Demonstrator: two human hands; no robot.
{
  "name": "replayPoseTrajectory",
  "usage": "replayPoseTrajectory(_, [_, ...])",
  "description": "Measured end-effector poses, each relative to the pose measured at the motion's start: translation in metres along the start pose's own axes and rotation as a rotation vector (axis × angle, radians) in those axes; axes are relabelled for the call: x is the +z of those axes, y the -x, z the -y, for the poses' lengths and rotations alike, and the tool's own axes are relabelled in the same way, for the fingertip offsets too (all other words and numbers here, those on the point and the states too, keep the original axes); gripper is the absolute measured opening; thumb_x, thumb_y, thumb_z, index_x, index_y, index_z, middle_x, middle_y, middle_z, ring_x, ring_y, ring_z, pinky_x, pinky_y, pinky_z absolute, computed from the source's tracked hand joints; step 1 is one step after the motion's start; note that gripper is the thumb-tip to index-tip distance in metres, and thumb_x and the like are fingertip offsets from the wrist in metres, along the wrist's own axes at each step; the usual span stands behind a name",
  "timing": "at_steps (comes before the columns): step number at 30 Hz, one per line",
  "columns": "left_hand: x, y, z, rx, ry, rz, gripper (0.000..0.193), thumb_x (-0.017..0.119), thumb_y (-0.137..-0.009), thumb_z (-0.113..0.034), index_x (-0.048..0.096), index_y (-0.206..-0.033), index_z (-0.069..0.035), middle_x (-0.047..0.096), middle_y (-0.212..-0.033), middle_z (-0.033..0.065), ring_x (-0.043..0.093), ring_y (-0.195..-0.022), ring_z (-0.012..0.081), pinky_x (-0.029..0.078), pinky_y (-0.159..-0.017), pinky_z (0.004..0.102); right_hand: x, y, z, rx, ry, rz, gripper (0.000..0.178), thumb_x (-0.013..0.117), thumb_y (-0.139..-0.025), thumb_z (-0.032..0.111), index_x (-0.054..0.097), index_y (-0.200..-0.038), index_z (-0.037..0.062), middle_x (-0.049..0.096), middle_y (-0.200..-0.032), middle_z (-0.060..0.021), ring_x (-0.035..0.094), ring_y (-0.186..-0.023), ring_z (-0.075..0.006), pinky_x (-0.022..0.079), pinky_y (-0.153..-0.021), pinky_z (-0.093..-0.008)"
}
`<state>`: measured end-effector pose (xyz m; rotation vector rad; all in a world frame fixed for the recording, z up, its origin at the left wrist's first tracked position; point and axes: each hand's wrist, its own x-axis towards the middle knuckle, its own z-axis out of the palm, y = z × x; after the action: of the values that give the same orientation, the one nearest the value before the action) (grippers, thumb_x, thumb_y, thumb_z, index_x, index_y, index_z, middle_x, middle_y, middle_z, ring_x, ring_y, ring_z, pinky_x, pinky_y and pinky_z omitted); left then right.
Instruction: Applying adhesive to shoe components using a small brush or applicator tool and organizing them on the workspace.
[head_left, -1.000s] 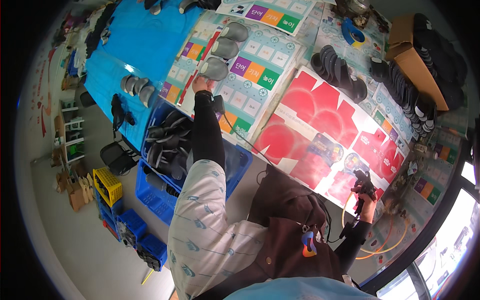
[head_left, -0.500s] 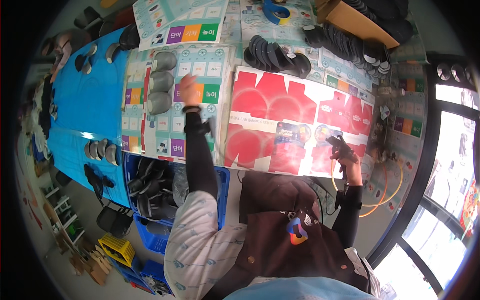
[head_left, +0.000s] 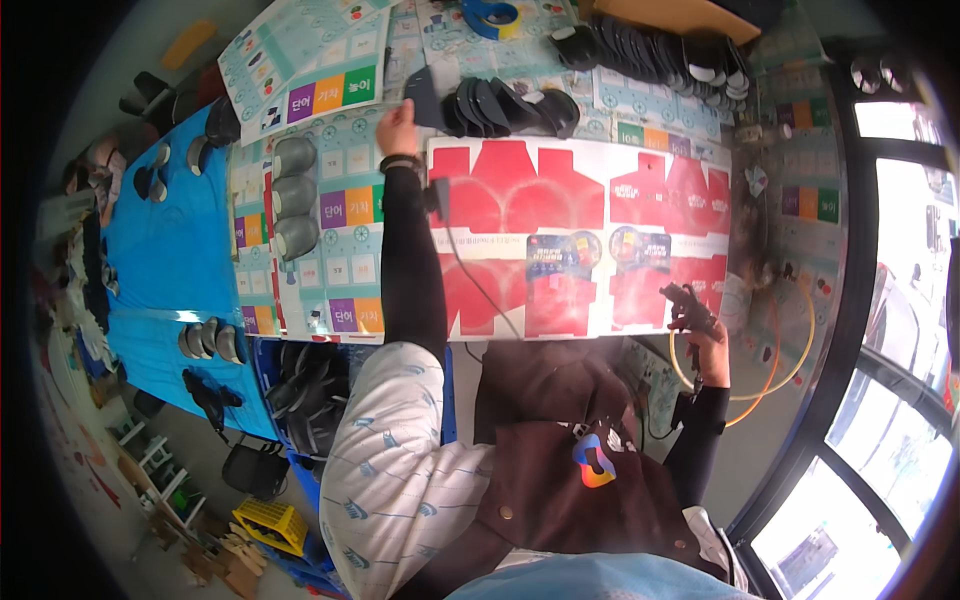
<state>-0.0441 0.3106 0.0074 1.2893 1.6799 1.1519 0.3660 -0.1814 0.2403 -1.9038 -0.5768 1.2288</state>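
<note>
Head view: left hand (head_left: 397, 128) stretched far across the table, fingers pinching a dark shoe piece (head_left: 424, 98) at the near end of the row of dark pieces (head_left: 510, 107). Right hand (head_left: 700, 335) low at the red cardboard sheet's (head_left: 560, 230) edge, fingers wrapped tight around a spray gun (head_left: 685, 305), nozzle aimed over the sheet, probably there to catch overspray.

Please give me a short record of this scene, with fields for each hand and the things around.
left hand: stretched forward, grip on a dark flat piece beside a row of dark shoe soles
right hand: holds a dark spray gun
hose: orange hose loops at the right
work surface: red printed cardboard sheet
left side: grey shoe lasts on coloured printed sheets
</note>
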Motion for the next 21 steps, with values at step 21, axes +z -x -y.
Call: replayPoseTrajectory(21, [0.040,0.418,-0.041,-0.059,-0.545,0.165,0.058,0.084,-0.074,-0.040,0.066,-0.112,0.000,0.070,-0.101,0.0193,0.065,-0.099,0.0358,0.052,-0.084,0.0429,-0.101,-0.062,-0.031,-0.008,0.002,0.368,0.038,0.054,-0.077,0.001,0.068,-0.112,0.0023,0.074,-0.092,-0.0031,0.056,-0.066,-0.0049,0.040,-0.051,-0.0200])
